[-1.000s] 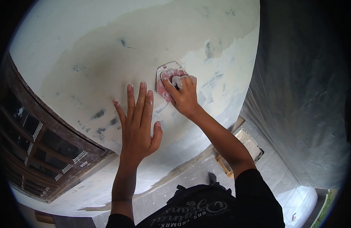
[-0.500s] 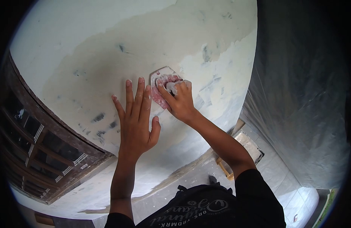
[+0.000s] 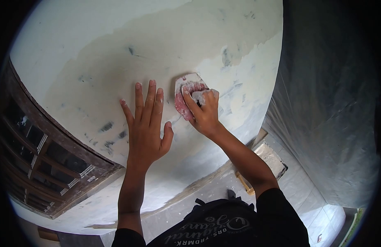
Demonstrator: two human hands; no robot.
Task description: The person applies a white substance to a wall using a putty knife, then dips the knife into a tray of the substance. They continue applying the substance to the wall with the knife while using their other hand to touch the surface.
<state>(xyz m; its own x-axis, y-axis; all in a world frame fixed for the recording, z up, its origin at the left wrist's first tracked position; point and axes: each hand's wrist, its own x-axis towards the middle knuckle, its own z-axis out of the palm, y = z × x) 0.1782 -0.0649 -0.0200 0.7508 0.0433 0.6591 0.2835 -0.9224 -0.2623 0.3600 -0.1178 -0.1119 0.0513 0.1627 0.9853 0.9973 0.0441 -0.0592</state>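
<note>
The right hand [image 3: 205,113] grips a red, plaster-caked scraper [image 3: 187,95] flat against the wall [image 3: 95,61], blade projecting beyond its curled fingers; the left hand [image 3: 146,131] lies open, fingers spread and straight, palm on the wall just left of the blade. The step in hand appears to be spreading filler over the beige patch. The next stroke calls for even pressure and a shallow blade angle.

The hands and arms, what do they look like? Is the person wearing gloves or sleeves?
No gloves: both hands are bare. The left hand has white dust on its fingertips, and the right hand has white dust caked over its fingers. The forearms are bare too. Black sleeves begin near the elbows, part of a black top with pale curly lettering across the front.
</note>
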